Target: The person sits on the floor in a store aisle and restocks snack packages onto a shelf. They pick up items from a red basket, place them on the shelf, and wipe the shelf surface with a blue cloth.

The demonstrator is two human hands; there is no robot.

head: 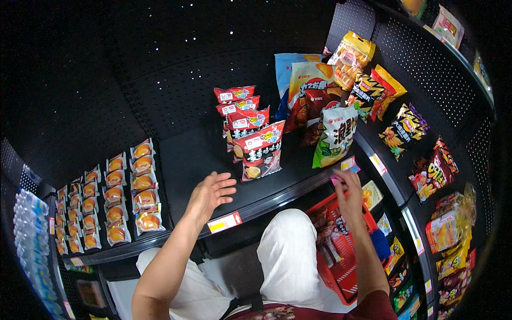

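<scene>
My left hand (214, 190) is open over the front of the black shelf (188, 184), palm turned toward a row of red-and-black snack bags (262, 152). The bags stand upright one behind another, and the hand is apart from the front bag. By the shelf's front edge, my right hand (350, 188) has its fingers loosely bent, with nothing seen in it. Just behind it stands a white-and-green snack bag (336, 136). Below the right hand is a red plastic shopping basket (344, 276) with several red snack packs (328, 230) inside, partly hidden by my forearm.
Packaged round buns (144, 196) stand in rows at the left, beyond them wrapped water bottles (30, 240). Larger snack bags (312, 84) lean at the back. A side shelf with more chip bags (404, 130) curves along the right. My knee (288, 248) is close to the shelf edge.
</scene>
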